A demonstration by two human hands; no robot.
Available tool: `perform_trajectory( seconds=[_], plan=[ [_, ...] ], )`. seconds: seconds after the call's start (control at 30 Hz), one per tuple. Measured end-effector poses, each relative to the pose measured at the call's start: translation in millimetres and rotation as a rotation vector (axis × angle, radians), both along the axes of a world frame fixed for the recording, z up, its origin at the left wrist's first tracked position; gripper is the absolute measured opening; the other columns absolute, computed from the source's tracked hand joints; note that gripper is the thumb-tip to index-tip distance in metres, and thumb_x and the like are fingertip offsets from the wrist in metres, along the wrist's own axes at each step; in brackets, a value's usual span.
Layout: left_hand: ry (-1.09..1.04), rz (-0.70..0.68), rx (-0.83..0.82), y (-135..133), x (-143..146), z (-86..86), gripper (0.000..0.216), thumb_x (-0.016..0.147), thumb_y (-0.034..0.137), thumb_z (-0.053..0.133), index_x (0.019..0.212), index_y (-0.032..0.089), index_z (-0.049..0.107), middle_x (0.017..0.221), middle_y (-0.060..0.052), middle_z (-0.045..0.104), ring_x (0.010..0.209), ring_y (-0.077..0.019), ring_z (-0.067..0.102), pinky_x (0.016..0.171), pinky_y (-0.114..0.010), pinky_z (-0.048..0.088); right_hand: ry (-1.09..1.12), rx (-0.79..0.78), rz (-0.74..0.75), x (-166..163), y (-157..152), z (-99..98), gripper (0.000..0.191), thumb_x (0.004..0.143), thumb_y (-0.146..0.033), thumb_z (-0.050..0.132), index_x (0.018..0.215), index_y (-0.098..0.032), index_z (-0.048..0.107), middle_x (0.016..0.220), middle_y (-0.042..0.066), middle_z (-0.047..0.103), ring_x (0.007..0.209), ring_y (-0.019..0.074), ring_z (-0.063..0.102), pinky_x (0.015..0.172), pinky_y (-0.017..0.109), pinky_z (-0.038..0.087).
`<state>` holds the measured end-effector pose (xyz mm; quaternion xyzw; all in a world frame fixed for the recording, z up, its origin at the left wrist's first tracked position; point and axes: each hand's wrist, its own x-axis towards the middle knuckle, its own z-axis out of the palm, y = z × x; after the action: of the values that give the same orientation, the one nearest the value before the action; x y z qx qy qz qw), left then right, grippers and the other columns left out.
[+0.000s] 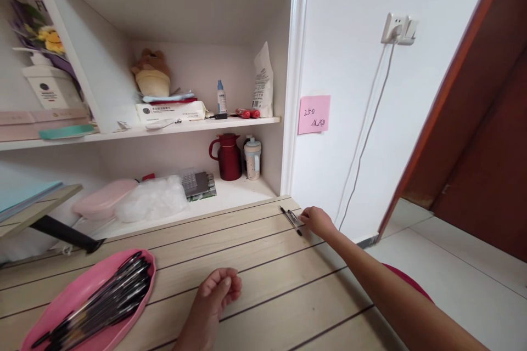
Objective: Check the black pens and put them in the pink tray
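Note:
My right hand is stretched out to the far right corner of the table. Its fingers are pinched at the near end of a small group of clear-barrelled pens, and seem closed on one of them; the exact contact is partly hidden. One pen with black ends lies flat beside the fingertips. Over the front middle of the table, my left hand is loosely curled, thumb against the fingers, with nothing visible in it. To its left, a pink oval tray holds a pile of similar black-capped pens.
A white shelf borders the table's back, with a dark red jug, a light cup and a filled plastic bag. A black-legged stand rises at left. A cable hangs down the right wall.

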<state>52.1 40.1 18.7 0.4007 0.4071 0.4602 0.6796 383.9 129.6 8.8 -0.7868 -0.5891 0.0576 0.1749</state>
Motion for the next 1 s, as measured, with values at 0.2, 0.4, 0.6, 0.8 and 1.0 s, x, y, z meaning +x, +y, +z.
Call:
perform_trajectory(
  seconds=[0.2, 0.4, 0.6, 0.8, 1.0],
  plan=[
    [-0.002, -0.024, 0.027, -1, -1, 0.0, 0.021, 0.065, 0.031, 0.064, 0.079, 0.015, 0.064, 0.071, -0.004, 0.061, 0.068, -0.0145, 0.054, 0.069, -0.028, 0.042, -0.072, -0.105, 0.07, -4, -13, 4.0, 0.014, 0.067, -0.029, 0.056, 0.063, -0.018, 0.063, 0.071, 0.006, 0.063, 0.066, 0.0171, 0.056, 0.052, 0.023, 0.029],
    [-0.006, -0.073, 0.035, 5, -6, -9.9, 0.022, 0.068, 0.031, 0.061, 0.082, 0.014, 0.063, 0.075, -0.006, 0.061, 0.07, -0.0148, 0.054, 0.07, -0.028, 0.043, -0.11, -0.177, 0.127, -9, -8, 9.7, 0.01, 0.064, -0.026, 0.058, 0.06, -0.017, 0.062, 0.07, 0.007, 0.063, 0.067, 0.0181, 0.057, 0.052, 0.024, 0.031],
    [-0.006, -0.084, 0.043, 5, -6, -11.3, 0.02, 0.071, 0.03, 0.059, 0.083, 0.014, 0.062, 0.075, -0.005, 0.061, 0.072, -0.0147, 0.055, 0.072, -0.029, 0.042, -0.137, -0.207, 0.134, -12, -2, 11.1, 0.011, 0.063, -0.024, 0.057, 0.057, -0.016, 0.062, 0.068, 0.008, 0.063, 0.065, 0.0192, 0.057, 0.05, 0.024, 0.031],
    [-0.008, -0.007, 0.02, 0, 1, -0.6, 0.021, 0.063, 0.03, 0.066, 0.077, 0.014, 0.064, 0.07, -0.005, 0.061, 0.066, -0.0142, 0.055, 0.067, -0.027, 0.043, -0.131, -0.181, 0.108, -13, 0, 7.3, 0.014, 0.065, -0.029, 0.057, 0.068, -0.017, 0.063, 0.079, 0.009, 0.064, 0.074, 0.0204, 0.058, 0.053, 0.024, 0.032],
    [-0.015, 0.01, -0.002, -2, 2, 3.8, 0.021, 0.06, 0.03, 0.068, 0.075, 0.015, 0.064, 0.068, -0.004, 0.062, 0.065, -0.0138, 0.055, 0.066, -0.027, 0.042, -0.096, -0.148, 0.081, -11, -5, 2.3, 0.016, 0.068, -0.033, 0.057, 0.072, -0.018, 0.061, 0.081, 0.007, 0.063, 0.076, 0.0194, 0.057, 0.055, 0.024, 0.032]
  ],
)
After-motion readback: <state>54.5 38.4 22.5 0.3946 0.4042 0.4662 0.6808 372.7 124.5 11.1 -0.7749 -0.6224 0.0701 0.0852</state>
